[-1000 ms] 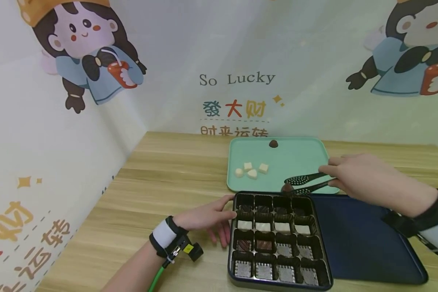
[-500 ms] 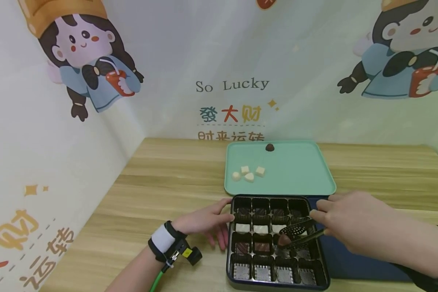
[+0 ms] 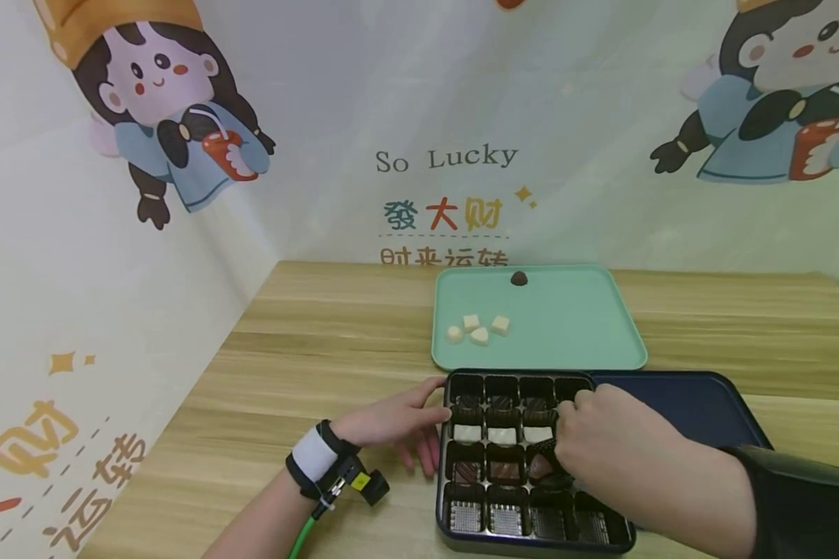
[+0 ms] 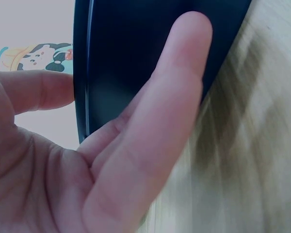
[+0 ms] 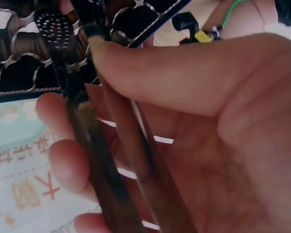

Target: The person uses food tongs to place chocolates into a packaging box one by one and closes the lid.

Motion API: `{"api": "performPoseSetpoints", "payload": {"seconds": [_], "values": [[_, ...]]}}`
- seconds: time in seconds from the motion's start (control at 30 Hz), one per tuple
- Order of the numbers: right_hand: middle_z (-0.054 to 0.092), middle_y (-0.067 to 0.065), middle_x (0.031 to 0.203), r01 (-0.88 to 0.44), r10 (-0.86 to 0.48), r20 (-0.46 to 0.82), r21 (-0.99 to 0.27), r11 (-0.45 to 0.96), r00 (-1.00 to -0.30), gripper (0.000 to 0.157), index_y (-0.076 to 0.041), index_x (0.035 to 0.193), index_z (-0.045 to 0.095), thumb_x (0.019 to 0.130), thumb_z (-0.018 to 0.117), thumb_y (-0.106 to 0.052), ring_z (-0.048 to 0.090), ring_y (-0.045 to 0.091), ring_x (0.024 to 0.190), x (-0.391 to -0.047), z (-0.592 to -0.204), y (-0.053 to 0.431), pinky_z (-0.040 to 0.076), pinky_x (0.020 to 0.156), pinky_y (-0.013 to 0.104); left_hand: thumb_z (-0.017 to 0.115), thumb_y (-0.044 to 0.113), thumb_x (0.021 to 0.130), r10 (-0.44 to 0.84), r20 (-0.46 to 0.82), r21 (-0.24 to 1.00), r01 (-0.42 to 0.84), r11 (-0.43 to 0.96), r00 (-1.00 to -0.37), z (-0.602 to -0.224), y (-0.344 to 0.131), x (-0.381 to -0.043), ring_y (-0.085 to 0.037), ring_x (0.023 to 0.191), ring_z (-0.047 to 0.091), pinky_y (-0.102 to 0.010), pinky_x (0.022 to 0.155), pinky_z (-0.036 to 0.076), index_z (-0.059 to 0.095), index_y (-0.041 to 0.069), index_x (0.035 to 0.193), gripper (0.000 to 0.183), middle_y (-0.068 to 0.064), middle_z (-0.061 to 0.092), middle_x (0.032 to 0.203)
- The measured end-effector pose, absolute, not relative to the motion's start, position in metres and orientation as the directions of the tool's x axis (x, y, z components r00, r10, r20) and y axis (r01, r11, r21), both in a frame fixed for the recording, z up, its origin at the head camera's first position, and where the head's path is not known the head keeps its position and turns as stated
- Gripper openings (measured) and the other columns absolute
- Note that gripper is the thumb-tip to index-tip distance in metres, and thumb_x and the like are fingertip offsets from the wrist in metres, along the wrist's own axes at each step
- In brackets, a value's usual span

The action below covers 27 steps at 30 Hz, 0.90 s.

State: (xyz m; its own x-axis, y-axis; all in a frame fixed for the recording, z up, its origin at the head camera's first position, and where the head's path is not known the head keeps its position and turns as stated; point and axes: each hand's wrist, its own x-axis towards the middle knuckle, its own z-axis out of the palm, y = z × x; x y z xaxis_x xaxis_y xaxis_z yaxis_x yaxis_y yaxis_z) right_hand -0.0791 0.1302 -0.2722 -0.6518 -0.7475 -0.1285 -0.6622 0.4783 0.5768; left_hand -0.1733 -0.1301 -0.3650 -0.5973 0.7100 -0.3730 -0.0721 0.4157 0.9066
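A dark, sixteen-compartment chocolate box (image 3: 534, 546) stands on the table. Dark chocolates sit in its back row, white ones in the second, brown ones at the left of the third. My right hand (image 3: 622, 454) grips a pair of tongs (image 5: 102, 165) over the box's right side; black perforated tips (image 5: 56, 30) reach inside. A brown chocolate (image 3: 540, 466) shows in the third row's third compartment, beside the tips; whether they still touch it I cannot tell. My left hand (image 3: 395, 423) rests its straight fingers (image 4: 150, 116) against the box's left wall, thumb at the rim.
Behind the box lies a mint-green tray (image 3: 573, 318) with several white chocolates (image 3: 478, 336) and one dark chocolate (image 3: 519, 279). A dark blue tray or lid (image 3: 678, 404) lies to the right, partly beneath my right arm. A printed cloth backdrop (image 3: 322, 140) closes off the back.
My right hand has carried the brown chocolate in the tongs from the green tray's front edge toward me, down into the third row. The left hand has stayed at the box.
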Motion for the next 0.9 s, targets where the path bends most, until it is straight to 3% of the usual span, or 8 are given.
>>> {"api": "performPoseSetpoints", "payload": {"seconds": [0.07,0.17,0.33,0.47,0.63,0.73,0.83,0.9], "values": [[0.029,-0.004,0.054,-0.652,-0.732,-0.158,0.603,0.46,-0.662,0.034,-0.021,0.052,0.045,0.078,0.067,-0.024,0.026,0.011,0.048,-0.08,-0.274,0.121,0.019,0.044,0.022,0.042,0.035,0.095,0.71,-0.374,0.907,-0.073,0.416,-0.597,-0.365,-0.131,-0.174,-0.035,0.064,0.062,-0.043,0.052,0.053,0.009,0.024,0.145,0.061,-0.02,0.062,0.075],[0.022,-0.006,0.053,-0.642,-0.724,-0.184,0.637,0.428,-0.665,0.042,-0.024,0.05,0.036,0.079,0.066,-0.023,0.017,0.011,0.049,-0.081,-0.278,0.109,0.012,0.047,0.026,0.042,0.035,0.095,0.71,-0.373,0.907,-0.071,0.416,-0.598,-0.365,-0.131,-0.174,-0.035,0.064,0.062,-0.043,0.052,0.053,0.008,0.023,0.145,0.062,-0.02,0.062,0.075],[0.007,-0.004,0.064,-0.625,-0.738,-0.181,0.679,0.385,-0.65,0.05,-0.026,0.062,0.016,0.085,0.06,-0.021,0.004,0.016,0.066,-0.081,-0.281,0.101,0.009,0.062,0.039,0.043,0.037,0.095,0.714,-0.371,0.908,-0.07,0.414,-0.594,-0.366,-0.131,-0.174,-0.035,0.065,0.062,-0.043,0.053,0.053,0.006,0.023,0.146,0.064,-0.02,0.062,0.075],[0.014,-0.006,0.058,-0.664,-0.732,-0.186,0.603,0.442,-0.656,0.046,-0.027,0.058,0.024,0.083,0.062,-0.021,0.009,0.013,0.058,-0.087,-0.276,0.104,0.011,0.057,0.037,0.042,0.037,0.095,0.715,-0.364,0.91,-0.064,0.41,-0.597,-0.366,-0.131,-0.175,-0.035,0.064,0.062,-0.043,0.052,0.053,0.006,0.023,0.146,0.064,-0.02,0.062,0.075],[0.024,-0.009,0.054,-0.728,-0.739,-0.158,0.393,0.562,-0.655,0.042,-0.026,0.056,0.033,0.072,0.071,-0.014,0.02,0.011,0.051,-0.096,-0.261,0.122,0.016,0.049,0.03,0.042,0.036,0.095,0.716,-0.362,0.911,-0.065,0.407,-0.597,-0.366,-0.13,-0.174,-0.035,0.064,0.062,-0.043,0.052,0.053,0.005,0.023,0.146,0.064,-0.02,0.062,0.075],[0.03,-0.01,0.057,-0.717,-0.701,-0.169,0.263,0.646,-0.693,0.034,-0.025,0.059,0.041,0.07,0.071,-0.014,0.024,0.009,0.051,-0.101,-0.247,0.138,0.02,0.044,0.025,0.041,0.036,0.096,0.717,-0.363,0.912,-0.067,0.406,-0.595,-0.366,-0.13,-0.173,-0.035,0.063,0.062,-0.043,0.051,0.052,0.005,0.023,0.146,0.063,-0.02,0.062,0.074],[0.045,-0.009,0.069,-0.655,-0.629,-0.189,0.151,0.74,-0.754,0.012,-0.021,0.078,0.059,0.074,0.07,-0.02,0.04,0.008,0.056,-0.112,-0.235,0.157,0.035,0.044,0.025,0.041,0.035,0.096,0.715,-0.37,0.909,-0.071,0.411,-0.593,-0.366,-0.129,-0.173,-0.034,0.063,0.062,-0.042,0.05,0.052,0.005,0.023,0.146,0.063,-0.02,0.062,0.074],[0.049,-0.007,0.076,-0.603,-0.582,-0.168,0.127,0.787,-0.795,0.02,-0.016,0.092,0.063,0.076,0.07,-0.027,0.046,0.009,0.06,-0.124,-0.232,0.168,0.04,0.046,0.027,0.041,0.035,0.096,0.713,-0.371,0.907,-0.068,0.416,-0.595,-0.366,-0.129,-0.173,-0.033,0.063,0.062,-0.042,0.05,0.052,0.004,0.023,0.146,0.063,-0.02,0.062,0.073]]}}
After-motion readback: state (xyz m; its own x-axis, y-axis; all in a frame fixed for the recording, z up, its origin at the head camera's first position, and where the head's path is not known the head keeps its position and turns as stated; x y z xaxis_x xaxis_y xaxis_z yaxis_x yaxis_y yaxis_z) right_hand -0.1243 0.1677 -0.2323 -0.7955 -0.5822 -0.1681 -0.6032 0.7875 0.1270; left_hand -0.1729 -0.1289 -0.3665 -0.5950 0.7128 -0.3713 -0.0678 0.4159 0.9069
